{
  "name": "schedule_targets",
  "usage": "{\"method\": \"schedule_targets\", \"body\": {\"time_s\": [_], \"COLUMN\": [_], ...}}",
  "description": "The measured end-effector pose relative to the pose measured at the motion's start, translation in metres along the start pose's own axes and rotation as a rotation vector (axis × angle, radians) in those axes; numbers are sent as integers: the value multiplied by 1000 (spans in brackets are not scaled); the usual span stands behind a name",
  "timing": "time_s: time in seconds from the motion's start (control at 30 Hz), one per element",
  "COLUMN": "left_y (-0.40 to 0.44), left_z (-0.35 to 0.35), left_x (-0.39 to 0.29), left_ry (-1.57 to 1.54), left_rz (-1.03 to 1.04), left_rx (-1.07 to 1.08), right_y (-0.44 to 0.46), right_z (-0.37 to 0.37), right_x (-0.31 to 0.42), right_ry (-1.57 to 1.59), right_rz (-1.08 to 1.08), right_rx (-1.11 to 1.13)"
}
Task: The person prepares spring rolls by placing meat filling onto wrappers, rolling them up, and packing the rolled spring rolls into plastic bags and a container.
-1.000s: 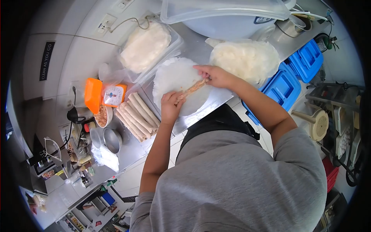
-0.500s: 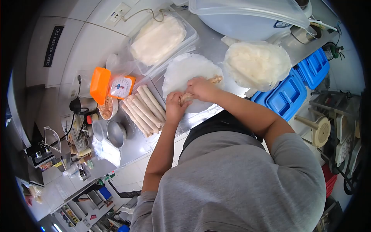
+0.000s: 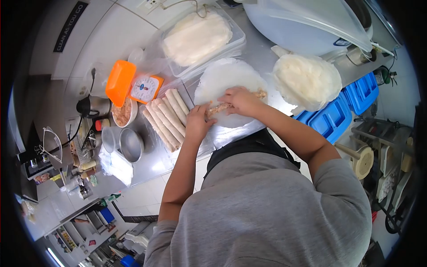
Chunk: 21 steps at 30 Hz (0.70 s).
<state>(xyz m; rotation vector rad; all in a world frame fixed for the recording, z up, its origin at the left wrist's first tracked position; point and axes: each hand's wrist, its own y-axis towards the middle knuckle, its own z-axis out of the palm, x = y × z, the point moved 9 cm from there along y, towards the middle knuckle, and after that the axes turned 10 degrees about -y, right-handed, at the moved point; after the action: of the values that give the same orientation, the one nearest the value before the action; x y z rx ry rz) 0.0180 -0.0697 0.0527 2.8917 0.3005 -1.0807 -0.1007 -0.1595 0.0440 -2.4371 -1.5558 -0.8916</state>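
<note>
A thin round white spring roll wrapper [image 3: 222, 75] lies flat on the metal counter. Across its lower part runs a strip of pale pinkish filling [image 3: 219, 108], which looks like minced meat. My left hand [image 3: 199, 120] has thumb and fingers closed about the strip's left end. Over its middle, my right hand [image 3: 242, 102] bends its fingers down onto the filling, and the far right end sticks out beyond them. Several finished rolls [image 3: 165, 119] lie side by side to the left of my left hand. A stack of wrappers [image 3: 307, 82] sits in plastic to the right.
Behind the wrapper stands a clear tub [image 3: 238, 39] with more wrappers. An orange dial scale [image 3: 146, 88] and a bowl of filling [image 3: 125, 112] are at the left, near a metal bowl [image 3: 131, 145]. Blue lids [image 3: 331, 118] lie off to the right; a large bin [image 3: 293, 26] stands behind.
My hands have moved slightly apart along the filling, uncovering more of the strip between them. The whole view has shifted a little with my head.
</note>
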Motion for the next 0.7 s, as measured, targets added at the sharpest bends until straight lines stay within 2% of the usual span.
{"method": "schedule_targets", "body": {"time_s": [0.07, 0.17, 0.2, 0.3, 0.4, 0.5, 0.57, 0.67, 0.7], "left_y": [0, 0, 0, -1, 5, 5, 3, -1, 0], "left_z": [-10, -4, -5, -5, -2, 2, 11, 6, 5], "left_x": [-21, -12, -7, 5, 7, 16, 25, -5, -21], "left_ry": [-2, -4, -33, -82, -70, -107, -133, 152, 175], "left_rz": [108, 146, 113, 30, -4, -44, -116, -261, -183], "left_rx": [-98, -130, -142, -166, -175, -147, -69, -71, -132], "right_y": [3, 7, 10, 14, 18, 11, -3, -25, -29], "right_z": [9, 15, 13, -15, 12, 11, -6, -34, -40], "right_x": [5, 13, 18, 38, 46, 19, 8, -7, -12], "right_ry": [-20, -35, -39, 109, -47, -8, -28, -42, -48], "right_rz": [-62, -95, -98, -180, -342, -286, -278, -183, -143], "right_rx": [-3, 16, 25, -210, -108, 21, -26, -47, -46]}}
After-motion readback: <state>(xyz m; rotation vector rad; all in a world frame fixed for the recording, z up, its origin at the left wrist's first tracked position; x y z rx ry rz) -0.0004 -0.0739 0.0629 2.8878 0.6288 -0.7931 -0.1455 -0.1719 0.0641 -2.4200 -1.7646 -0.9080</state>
